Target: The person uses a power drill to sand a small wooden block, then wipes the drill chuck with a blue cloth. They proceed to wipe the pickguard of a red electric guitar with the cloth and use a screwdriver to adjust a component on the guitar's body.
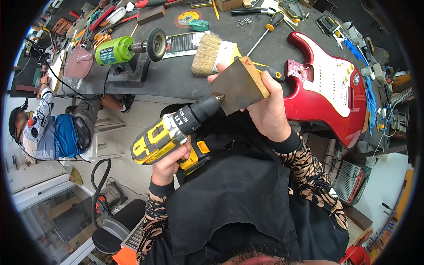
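Observation:
My left hand (168, 164) is closed round the handle of a yellow and black cordless drill (161, 137), whose chuck points up and to the right. In my right hand (270, 110) is a wooden block (242, 88), dark brown on its broad face and lighter along its edges. Thumb and fingers grip it from opposite sides. The short bit in the chuck meets the block's dark face near its left edge; whether it has gone in, I cannot tell. Both things are held in the air over my black apron (229, 198), at the bench's near edge.
On the dark workbench (176, 86) lie a wide paintbrush (206, 55), a screwdriver (276, 20) and a red electric guitar body (349, 115). A green motor with a wheel (115, 51) stands at left. Another person (57, 132) works far left. A vacuum cleaner (112, 198) is on the floor.

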{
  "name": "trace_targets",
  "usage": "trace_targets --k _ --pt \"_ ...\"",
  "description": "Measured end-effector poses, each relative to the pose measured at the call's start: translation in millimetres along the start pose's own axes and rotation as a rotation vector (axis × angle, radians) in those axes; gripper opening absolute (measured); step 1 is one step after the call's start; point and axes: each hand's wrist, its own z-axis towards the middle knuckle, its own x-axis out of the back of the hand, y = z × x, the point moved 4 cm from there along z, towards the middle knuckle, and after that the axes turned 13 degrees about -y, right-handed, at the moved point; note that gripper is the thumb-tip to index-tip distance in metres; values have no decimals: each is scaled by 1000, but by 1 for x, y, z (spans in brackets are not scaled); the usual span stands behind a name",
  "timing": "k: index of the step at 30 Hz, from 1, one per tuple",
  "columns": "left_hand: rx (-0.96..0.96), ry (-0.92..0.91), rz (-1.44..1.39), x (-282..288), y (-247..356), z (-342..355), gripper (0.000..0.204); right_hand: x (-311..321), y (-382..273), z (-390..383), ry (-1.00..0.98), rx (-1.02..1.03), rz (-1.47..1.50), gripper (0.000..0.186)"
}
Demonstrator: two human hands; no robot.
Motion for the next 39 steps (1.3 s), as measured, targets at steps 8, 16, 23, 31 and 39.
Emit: trace_targets --k 8,16,23,31,39 --pt "39 27 35 -3 -2 -2 49 -5 -2 -2 -38 32 -53 104" --pt "23 48 48 4 -10 -3 48 6 4 -6 -128 -12 -206 130" --pt "4 54 60 0 -9 -2 47 4 9 -7 -138 -9 -204 124" --pt "6 37 75 -5 -8 1 42 4 18 -11 -126 32 -127 97" --pt "4 63 156 0 -8 1 43 3 15 -11 -139 47 -106 90"
